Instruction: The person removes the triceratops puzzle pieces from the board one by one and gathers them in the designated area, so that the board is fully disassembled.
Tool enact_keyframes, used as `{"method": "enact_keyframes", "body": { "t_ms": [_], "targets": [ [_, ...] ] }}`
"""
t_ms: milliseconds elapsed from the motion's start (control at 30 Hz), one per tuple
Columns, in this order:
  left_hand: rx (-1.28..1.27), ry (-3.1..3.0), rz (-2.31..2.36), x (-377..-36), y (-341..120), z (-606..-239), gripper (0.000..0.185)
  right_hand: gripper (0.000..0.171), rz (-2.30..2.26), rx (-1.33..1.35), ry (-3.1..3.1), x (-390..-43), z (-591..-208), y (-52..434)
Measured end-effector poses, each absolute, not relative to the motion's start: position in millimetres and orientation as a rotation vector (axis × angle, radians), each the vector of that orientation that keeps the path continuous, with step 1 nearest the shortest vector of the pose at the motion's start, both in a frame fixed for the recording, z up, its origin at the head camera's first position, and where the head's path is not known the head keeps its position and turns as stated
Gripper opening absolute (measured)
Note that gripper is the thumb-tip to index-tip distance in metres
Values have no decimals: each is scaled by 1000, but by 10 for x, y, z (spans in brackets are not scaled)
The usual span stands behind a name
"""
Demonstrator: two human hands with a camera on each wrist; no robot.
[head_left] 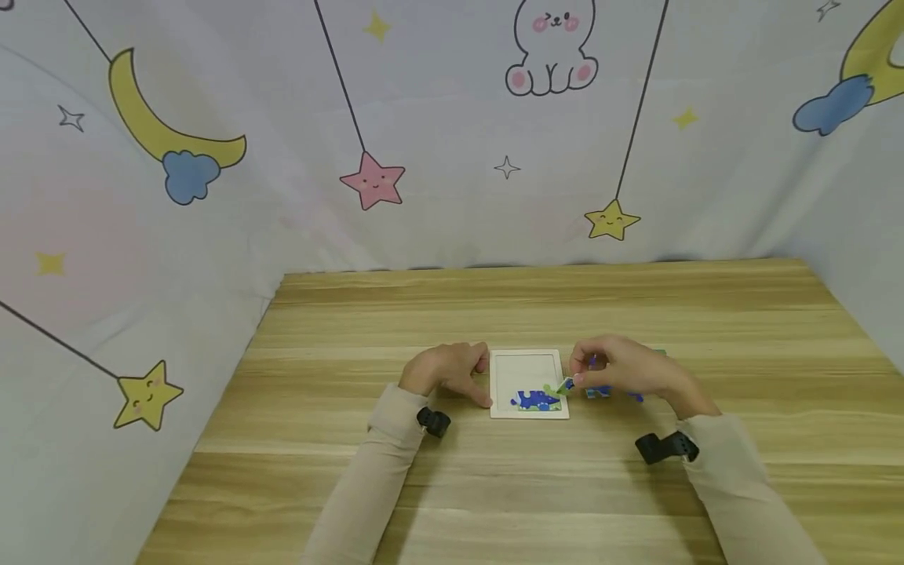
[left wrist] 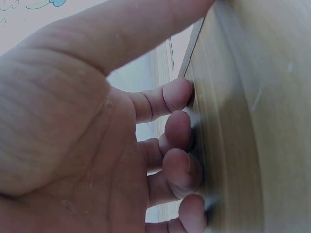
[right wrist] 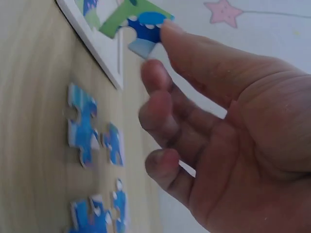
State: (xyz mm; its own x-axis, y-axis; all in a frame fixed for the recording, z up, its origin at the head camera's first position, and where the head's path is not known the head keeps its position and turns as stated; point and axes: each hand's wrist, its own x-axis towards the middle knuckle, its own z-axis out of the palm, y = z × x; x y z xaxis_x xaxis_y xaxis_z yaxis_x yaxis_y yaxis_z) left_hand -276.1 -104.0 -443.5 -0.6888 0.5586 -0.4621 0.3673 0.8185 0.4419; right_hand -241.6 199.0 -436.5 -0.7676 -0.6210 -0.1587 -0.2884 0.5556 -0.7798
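Two hands work over a white puzzle tray [head_left: 528,361] lying flat on the wooden surface [head_left: 537,486]. Inside the tray, a few joined blue and green pieces [head_left: 537,400] fill the near edge; the rest of its bed shows bare white. The right hand [head_left: 625,369] pinches a green and blue puzzle piece [right wrist: 138,24] between thumb and fingertip, holding it tilted just above the tray's near right corner. The left hand [head_left: 448,370] rests against the tray's left side, its fingertips [left wrist: 177,94] curled and pressing on the surface at the rim. Several loose blue pieces [right wrist: 82,124] lie on the surface just right of the tray, partly hidden under the right hand. A printed cloth backdrop [head_left: 452,125] hangs behind.
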Motion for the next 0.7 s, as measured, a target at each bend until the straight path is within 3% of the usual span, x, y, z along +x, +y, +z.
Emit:
{"method": "enact_keyframes", "body": {
  "t_ms": [333, 700],
  "targets": [
    [676, 2403, 412, -2762, -1047, -4440, 47, 8, -985, -853, 2238, -2414, -4330, 2145],
    [684, 2406, 425, -2749, -1049, -4425, 47, 8, -846, -748, 2302, -2401, -4363, 2143]
  ]
}}
